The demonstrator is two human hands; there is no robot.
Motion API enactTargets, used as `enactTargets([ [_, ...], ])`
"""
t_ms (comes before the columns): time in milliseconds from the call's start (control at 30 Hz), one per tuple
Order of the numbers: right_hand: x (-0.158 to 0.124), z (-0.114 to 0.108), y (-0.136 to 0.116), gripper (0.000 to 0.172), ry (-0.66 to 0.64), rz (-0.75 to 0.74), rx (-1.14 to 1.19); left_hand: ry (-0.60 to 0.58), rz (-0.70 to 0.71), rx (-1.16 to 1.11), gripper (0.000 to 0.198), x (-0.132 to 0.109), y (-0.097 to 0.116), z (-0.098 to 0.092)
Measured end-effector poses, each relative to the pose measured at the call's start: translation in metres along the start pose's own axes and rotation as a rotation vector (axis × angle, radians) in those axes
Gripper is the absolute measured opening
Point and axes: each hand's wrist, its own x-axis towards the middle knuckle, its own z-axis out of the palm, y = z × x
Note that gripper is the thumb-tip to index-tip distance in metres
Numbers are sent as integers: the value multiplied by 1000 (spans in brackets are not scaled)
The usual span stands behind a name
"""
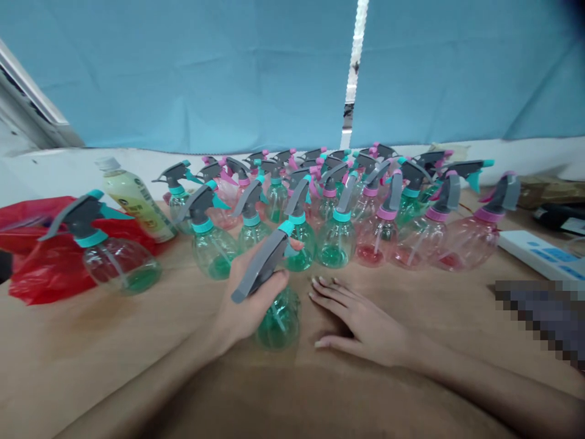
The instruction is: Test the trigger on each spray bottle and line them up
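My left hand (249,289) is wrapped round the neck of a green spray bottle (278,323) with a grey and teal trigger head. That bottle stands close to me on the table, its clear body showing a dip tube inside. To its right, my right hand (351,314) lies on the tabletop with fingers spread and holds nothing. Just beyond both hands stand more spray bottles in rows, among them a green one (336,244) with a teal collar and a pink one (375,244) with a pink collar.
A lone green spray bottle (121,265) stands at the left beside a red plastic bag (34,277) and a white-capped bottle (137,201). On the right lie a white device with blue buttons (543,253) and a black object (560,216). Blue cloth (219,79) covers the wall behind.
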Motion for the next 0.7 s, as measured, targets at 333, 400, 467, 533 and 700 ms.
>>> enactTargets([
  [333,0,0,2,69,-4,8,11,-11,-39,-47,42,-2,1,1],
  [400,0,0,3,67,-6,10,5,-10,-48,-40,43,-2,2,1],
  [467,0,0,3,66,-2,9,8,-18,-43,-49,43,-2,4,1],
  [533,0,0,3,65,3,4,16,-23,-40,-56,42,-2,7,1],
  [700,0,0,3,64,-3,4,17,-21,-19,-40,40,-1,8,1],
])
